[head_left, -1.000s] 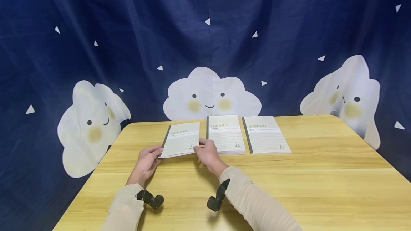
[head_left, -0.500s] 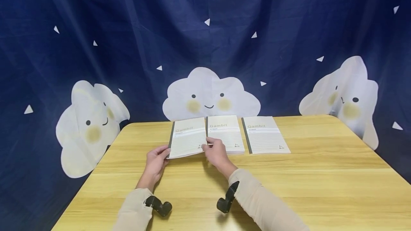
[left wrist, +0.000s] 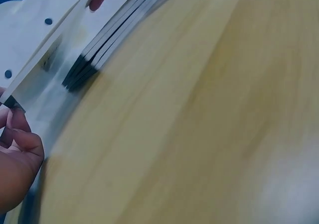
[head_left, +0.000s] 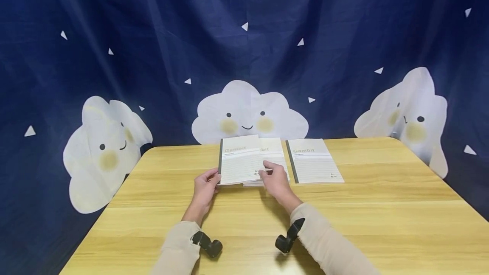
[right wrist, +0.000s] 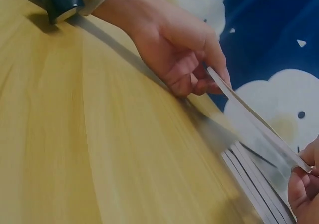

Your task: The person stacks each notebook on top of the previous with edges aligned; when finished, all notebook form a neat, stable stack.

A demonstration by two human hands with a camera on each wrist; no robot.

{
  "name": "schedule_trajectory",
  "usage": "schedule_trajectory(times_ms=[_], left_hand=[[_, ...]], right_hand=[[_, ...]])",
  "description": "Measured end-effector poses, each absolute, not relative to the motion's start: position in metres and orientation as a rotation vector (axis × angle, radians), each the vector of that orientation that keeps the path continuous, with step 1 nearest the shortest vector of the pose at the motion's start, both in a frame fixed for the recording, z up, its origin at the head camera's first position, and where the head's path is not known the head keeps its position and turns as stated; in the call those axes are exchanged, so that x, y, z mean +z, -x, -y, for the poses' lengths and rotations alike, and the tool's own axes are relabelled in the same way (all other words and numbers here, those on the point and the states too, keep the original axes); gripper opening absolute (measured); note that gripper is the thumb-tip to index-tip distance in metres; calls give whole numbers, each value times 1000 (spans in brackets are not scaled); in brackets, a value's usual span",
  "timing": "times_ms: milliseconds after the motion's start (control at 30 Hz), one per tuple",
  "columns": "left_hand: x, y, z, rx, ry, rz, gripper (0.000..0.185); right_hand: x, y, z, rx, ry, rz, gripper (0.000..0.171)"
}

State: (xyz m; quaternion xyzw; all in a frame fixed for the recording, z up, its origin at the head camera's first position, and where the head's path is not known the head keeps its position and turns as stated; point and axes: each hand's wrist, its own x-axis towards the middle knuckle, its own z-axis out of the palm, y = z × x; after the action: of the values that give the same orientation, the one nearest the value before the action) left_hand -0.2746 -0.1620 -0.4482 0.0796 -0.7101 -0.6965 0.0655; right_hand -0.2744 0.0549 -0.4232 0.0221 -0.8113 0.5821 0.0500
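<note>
A white notebook with a dark spine (head_left: 238, 164) is held up between both hands, its left side raised above a stack of notebooks (head_left: 276, 150) that it partly covers. My left hand (head_left: 205, 186) pinches the lower spine corner. At the opposite lower corner, my right hand (head_left: 276, 180) pinches the cover's edge between thumb and fingers. The left wrist view shows the held notebook (left wrist: 50, 50) apart from the stack (left wrist: 117, 32), with a gap between. In the right wrist view, several stacked page edges (right wrist: 256, 184) lie under the held one.
Another "Gambit" notebook (head_left: 315, 162) lies flat to the right of the stack. All rest near the far edge of a wooden table (head_left: 382, 207). Behind it hangs a dark blue curtain (head_left: 172, 54) with cloud prints. Each wrist carries a small black camera mount (head_left: 208, 244).
Both hands have carried the notebook rightward and slightly up from left of the stack, so it now overlaps the stack. The far-right notebook has stayed put.
</note>
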Motion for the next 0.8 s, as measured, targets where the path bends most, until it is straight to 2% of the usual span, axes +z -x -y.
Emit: schedule_trajectory(times_ms=[500,800], left_hand=[[-449,288,123,-2068,-10,2278,39],[-448,296,111,-1898,80,2431,40]], right_hand=[[-424,277,-96,1653,54,2522,45],[-429,283,-109,1612,72,2533,45]])
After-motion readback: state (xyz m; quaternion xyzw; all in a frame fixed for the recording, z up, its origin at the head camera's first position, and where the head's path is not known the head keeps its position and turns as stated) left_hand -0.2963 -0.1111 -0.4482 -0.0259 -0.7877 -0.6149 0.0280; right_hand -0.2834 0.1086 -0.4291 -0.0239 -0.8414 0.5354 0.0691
